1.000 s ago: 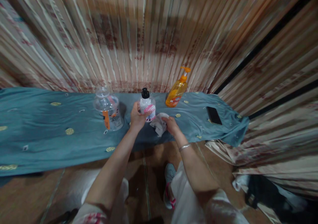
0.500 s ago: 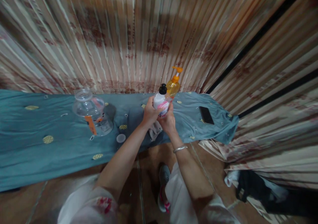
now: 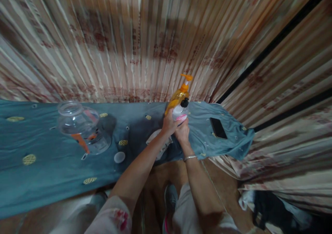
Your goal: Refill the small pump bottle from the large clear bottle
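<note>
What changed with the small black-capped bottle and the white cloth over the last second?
The small bottle was lifted off the blue cloth and carried right, in front of the orange pump bottle. The right hand dropped the white cloth and joined the left hand on the bottle. Jar and phone stayed put.

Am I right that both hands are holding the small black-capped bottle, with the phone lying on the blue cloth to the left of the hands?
Not quite. In the head view both hands, left and right, do hold the black-capped bottle, but the phone lies on the blue cloth to their right.
</note>
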